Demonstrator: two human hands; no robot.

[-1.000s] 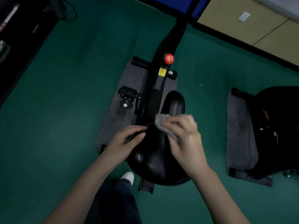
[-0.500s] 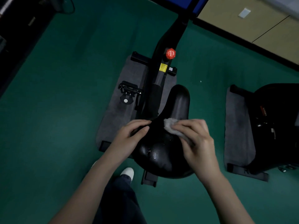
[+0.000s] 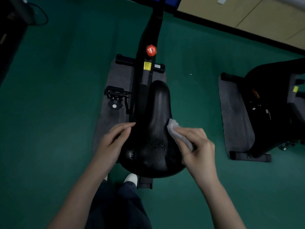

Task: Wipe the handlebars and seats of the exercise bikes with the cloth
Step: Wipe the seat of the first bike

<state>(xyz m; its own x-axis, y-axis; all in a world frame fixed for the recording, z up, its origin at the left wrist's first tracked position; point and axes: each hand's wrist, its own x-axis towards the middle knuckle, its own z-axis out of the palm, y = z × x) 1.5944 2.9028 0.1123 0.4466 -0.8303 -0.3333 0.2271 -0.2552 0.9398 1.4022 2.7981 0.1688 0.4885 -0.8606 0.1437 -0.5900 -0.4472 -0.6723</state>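
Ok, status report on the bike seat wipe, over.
Right hand pinching cloth against the seat's right edge. Left hand resting open on its left side. Droplets mid-seat. Nothing blocking the seat top.

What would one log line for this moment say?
step: seat wipe | right hand: holds cloth against seat's right side | left hand: rests on seat's left side | seat: wet spots showing

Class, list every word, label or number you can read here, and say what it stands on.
Nothing can be read.
Yellow label on the bike frame: too small.
Orange lettering on the second bike: blurred.
Yellow-green sticker there: blurred.
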